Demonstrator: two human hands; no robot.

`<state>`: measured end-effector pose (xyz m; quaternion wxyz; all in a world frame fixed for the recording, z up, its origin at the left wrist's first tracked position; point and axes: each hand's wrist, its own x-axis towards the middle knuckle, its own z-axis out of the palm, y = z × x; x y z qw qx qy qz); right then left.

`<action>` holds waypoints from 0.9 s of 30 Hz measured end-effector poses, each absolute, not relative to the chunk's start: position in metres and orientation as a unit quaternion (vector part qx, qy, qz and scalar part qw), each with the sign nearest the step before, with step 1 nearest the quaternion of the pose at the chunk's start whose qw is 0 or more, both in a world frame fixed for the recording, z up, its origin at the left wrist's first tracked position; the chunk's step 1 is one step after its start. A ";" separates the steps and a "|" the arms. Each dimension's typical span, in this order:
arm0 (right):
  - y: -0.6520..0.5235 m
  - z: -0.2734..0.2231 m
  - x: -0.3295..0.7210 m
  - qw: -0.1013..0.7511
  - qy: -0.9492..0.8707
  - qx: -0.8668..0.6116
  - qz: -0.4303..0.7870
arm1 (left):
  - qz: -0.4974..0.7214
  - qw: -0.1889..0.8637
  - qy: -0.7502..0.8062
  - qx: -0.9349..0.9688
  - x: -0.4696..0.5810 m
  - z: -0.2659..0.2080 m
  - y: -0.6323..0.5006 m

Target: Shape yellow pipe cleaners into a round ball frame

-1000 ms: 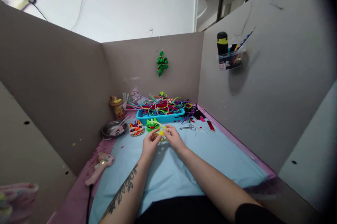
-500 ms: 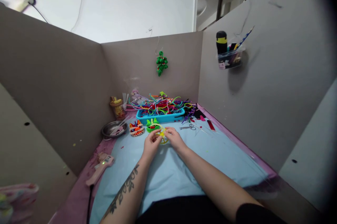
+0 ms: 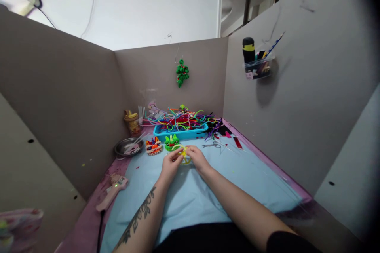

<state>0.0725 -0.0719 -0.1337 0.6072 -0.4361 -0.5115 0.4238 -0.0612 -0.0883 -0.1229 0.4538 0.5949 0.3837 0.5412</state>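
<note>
Between my two hands is a yellow pipe-cleaner piece [image 3: 185, 160], bent into rings with a denser yellow middle. My left hand [image 3: 172, 161] pinches it from the left, thumb and fingers closed together. From the right, my right hand [image 3: 196, 156] grips it with its fingertips near the middle. The fingers hide part of the piece. Just beyond my hands sit a green pipe-cleaner animal head [image 3: 171, 142] and an orange and white one [image 3: 153, 147].
A blue tray [image 3: 181, 134] heaped with colourful pipe cleaners stands at the back. Scissors [image 3: 211, 145] lie to the right. On the left are a metal bowl [image 3: 121, 148], a jar [image 3: 132, 123] and a pink glue gun [image 3: 113, 194]. Grey panels [image 3: 142, 71] enclose the table.
The yellow piece has tilted slightly in my hands, and its upper loop sits lower. Both hands keep hold of it in nearly the same place.
</note>
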 end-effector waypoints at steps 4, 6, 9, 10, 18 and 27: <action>-0.072 -0.135 0.074 0.601 -0.526 -0.449 0.400 | 0.535 0.435 0.407 0.599 -0.062 -0.122 -0.090; -0.072 -0.136 0.073 0.597 -0.527 -0.449 0.404 | 0.536 0.429 0.421 0.592 -0.062 -0.121 -0.091; -0.073 -0.134 0.073 0.585 -0.545 -0.426 0.425 | 0.544 0.451 0.422 0.568 -0.061 -0.117 -0.092; -0.073 -0.132 0.074 0.579 -0.552 -0.418 0.430 | 0.546 0.462 0.421 0.558 -0.061 -0.116 -0.092; -0.078 -0.108 0.107 0.578 -0.691 -0.403 0.161 | 0.512 0.551 0.405 0.519 -0.067 -0.111 -0.093; -0.075 -0.110 0.109 0.519 -0.763 -0.380 0.070 | 0.473 0.576 0.403 0.531 -0.070 -0.109 -0.094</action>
